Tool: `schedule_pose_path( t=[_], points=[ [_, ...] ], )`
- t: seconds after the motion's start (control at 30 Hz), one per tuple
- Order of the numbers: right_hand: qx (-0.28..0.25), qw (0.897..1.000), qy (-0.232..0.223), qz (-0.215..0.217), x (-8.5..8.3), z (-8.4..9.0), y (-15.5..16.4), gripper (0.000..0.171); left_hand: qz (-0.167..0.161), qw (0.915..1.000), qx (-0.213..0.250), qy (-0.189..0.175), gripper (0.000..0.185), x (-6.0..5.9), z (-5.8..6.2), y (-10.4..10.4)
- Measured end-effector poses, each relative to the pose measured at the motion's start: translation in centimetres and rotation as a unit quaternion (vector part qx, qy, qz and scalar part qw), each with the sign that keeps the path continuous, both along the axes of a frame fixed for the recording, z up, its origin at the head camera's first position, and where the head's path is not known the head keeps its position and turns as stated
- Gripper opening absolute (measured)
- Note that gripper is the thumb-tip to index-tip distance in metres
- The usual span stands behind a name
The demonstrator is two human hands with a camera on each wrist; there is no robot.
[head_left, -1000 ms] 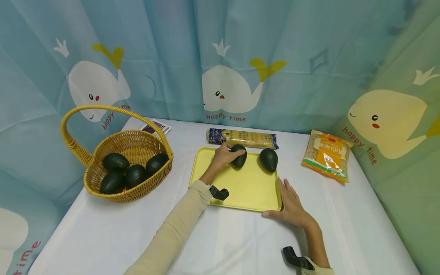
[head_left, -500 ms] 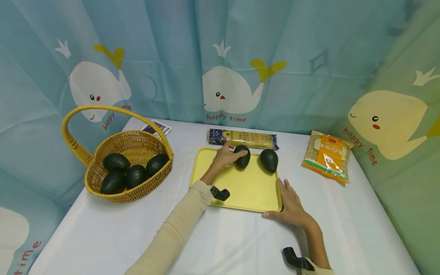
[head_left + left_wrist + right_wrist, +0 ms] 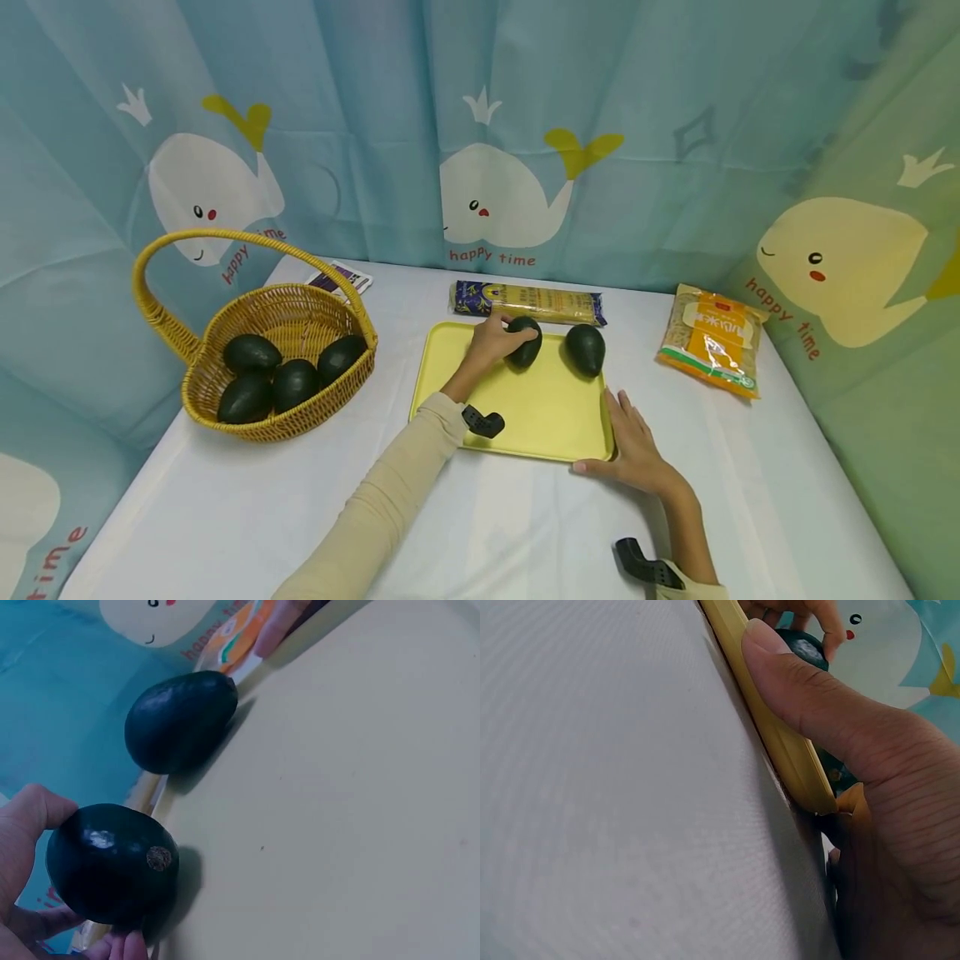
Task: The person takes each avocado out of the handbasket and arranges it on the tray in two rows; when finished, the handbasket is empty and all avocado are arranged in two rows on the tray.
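Observation:
Near the back of the yellow tray point(image 3: 517, 412), my left hand point(image 3: 489, 343) grips a dark green avocado point(image 3: 527, 355) between thumb and fingers. The left wrist view shows this held avocado point(image 3: 112, 862) end-on, its brown stem scar towards the camera, close over the tray. A second avocado point(image 3: 585, 350) lies at the tray's back right corner, a small gap away. My right hand point(image 3: 633, 450) rests at the tray's near right corner, fingers stretched along its side. In the right wrist view its thumb point(image 3: 810, 694) lies against the tray's rim point(image 3: 780, 742).
A wicker basket point(image 3: 352, 392) with a tall handle stands on the left, with several avocados point(image 3: 251, 354) inside. Behind the tray lies a long pasta packet point(image 3: 540, 304). An orange food bag point(image 3: 712, 342) lies at the right, a purple-and-white packet point(image 3: 352, 275) behind the basket.
My left hand has shifted the held avocado slightly right, then a touch back left, over the tray. The right hand keeps its place at the tray corner.

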State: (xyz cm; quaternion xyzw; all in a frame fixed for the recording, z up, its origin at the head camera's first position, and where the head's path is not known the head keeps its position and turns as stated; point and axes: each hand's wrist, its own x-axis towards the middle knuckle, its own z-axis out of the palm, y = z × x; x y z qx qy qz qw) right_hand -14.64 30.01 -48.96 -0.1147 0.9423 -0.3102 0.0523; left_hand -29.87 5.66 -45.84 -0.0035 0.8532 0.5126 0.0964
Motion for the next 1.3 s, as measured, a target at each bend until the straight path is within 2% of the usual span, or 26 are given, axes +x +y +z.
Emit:
schedule_pose_path(
  t=[0.3,0.6,1.3],
  points=[
    [-0.001,1.0,0.011,0.006,-0.1,0.4,0.2,0.128,-0.003,1.0,0.006,0.003,0.062,-0.2,0.0,-0.3],
    [0.0,1.0,0.011,0.008,-0.3,0.0,0.3,0.128,-0.012,0.9995,0.029,-0.003,0.069,-0.3,-0.2,-0.3],
    [-0.007,1.0,0.017,0.01,-0.1,-0.1,0.0,0.127,-0.03,0.999,0.033,-0.008,0.073,-0.3,-0.5,-1.2]
  ],
)
